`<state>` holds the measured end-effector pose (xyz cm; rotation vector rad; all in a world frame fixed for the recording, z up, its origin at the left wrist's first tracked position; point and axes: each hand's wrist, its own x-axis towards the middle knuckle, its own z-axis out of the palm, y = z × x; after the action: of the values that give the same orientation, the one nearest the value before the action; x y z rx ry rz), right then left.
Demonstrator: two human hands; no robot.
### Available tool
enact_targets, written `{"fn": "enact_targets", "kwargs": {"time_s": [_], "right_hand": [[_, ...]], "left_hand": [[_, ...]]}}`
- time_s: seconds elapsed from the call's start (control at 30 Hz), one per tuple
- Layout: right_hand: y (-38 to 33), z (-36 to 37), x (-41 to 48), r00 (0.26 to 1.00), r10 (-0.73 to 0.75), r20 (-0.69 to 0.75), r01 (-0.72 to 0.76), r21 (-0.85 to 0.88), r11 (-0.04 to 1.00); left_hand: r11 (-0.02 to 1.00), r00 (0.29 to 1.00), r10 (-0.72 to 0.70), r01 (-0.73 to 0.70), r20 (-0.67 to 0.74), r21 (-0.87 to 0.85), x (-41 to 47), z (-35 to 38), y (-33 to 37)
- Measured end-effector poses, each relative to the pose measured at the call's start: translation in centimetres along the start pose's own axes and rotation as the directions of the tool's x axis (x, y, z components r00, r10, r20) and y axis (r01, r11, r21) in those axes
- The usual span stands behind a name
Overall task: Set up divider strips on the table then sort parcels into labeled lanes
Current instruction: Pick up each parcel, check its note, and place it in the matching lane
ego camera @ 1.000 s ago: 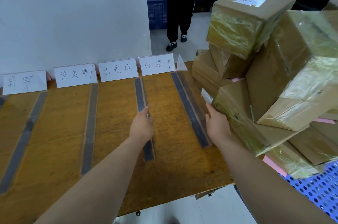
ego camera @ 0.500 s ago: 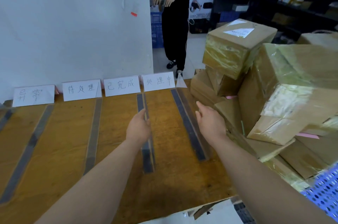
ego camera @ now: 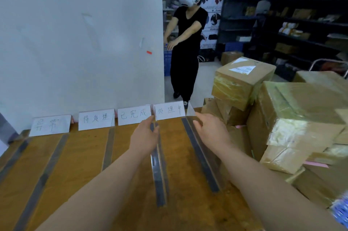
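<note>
Several dark divider strips with clear upright edges lie lengthwise on the wooden table [ego camera: 79,170]. My left hand [ego camera: 145,136] pinches the third divider strip [ego camera: 159,178] near its far end, fingers on its left side and thumb on its right. My right hand [ego camera: 211,131] hovers open with relaxed fingers over the far end of the rightmost strip [ego camera: 202,159]. White label cards [ego camera: 96,119] with handwritten characters stand along the back edge. A pile of taped brown parcels [ego camera: 243,81] fills the right side.
A white wall [ego camera: 75,42] rises just behind the label cards. A person in black wearing a headset [ego camera: 186,42] stands beyond the table's far right corner. Dark shelves [ego camera: 301,29] line the back. A blue perforated crate [ego camera: 340,211] sits at the lower right.
My left hand has slid along the third strip toward the label cards. My right hand left the parcel pile and came over the far end of the rightmost strip. The view tilted up.
</note>
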<state>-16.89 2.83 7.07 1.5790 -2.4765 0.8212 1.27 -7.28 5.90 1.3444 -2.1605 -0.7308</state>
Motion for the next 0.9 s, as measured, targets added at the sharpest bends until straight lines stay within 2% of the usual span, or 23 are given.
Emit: {"fn": "enact_targets", "kwargs": {"time_s": [0.2, 0.33, 0.43, 0.53, 0.6, 0.67, 0.77, 0.83, 0.9], "right_hand": [[-2.5, -7.9, 0.2, 0.997, -0.063, -0.046, 0.061, -0.057, 0.997], [-1.7, -14.9, -0.6, 0.969, -0.017, -0.246, -0.002, -0.077, 0.997], [0.8, -19.6, -1.7, 0.928, 0.092, -0.362, -0.126, -0.073, 0.989], [4.4, -22.8, -3.0, 0.905, 0.220, -0.363, -0.260, -0.065, 0.963], [6.7, -23.9, -3.9, 0.911, 0.292, -0.292, -0.329, -0.085, 0.941], [8.7, -24.2, -4.6, 0.932, 0.295, -0.209, -0.322, -0.108, 0.940], [10.3, -23.8, -5.3, 0.948, 0.276, -0.161, -0.299, -0.141, 0.944], [11.0, -23.3, -5.6, 0.956, 0.250, -0.155, -0.268, -0.112, 0.957], [11.5, -22.9, -5.7, 0.961, 0.213, -0.176, -0.224, -0.048, 0.973]], "left_hand": [[0.980, 0.982, 0.189, -0.187, 0.023, -0.070, 0.8, -3.1, 6.6], [0.926, 0.943, 0.331, -0.319, 0.029, -0.204, 0.6, -3.9, 12.2], [0.892, 0.927, 0.369, -0.330, 0.076, -0.308, -0.5, -3.0, 16.2], [0.898, 0.920, 0.347, -0.269, 0.184, -0.349, -2.4, -1.1, 19.6], [0.911, 0.899, 0.318, -0.202, 0.302, -0.360, -3.6, 0.5, 21.4], [0.916, 0.868, 0.260, -0.083, 0.423, -0.393, -4.8, 2.0, 22.9], [0.895, 0.816, 0.112, 0.165, 0.567, -0.414, -6.5, 3.4, 24.3], [0.852, 0.806, 0.057, 0.268, 0.589, -0.449, -7.2, 4.5, 25.0], [0.818, 0.831, 0.049, 0.285, 0.555, -0.499, -7.8, 5.2, 25.6]]}}
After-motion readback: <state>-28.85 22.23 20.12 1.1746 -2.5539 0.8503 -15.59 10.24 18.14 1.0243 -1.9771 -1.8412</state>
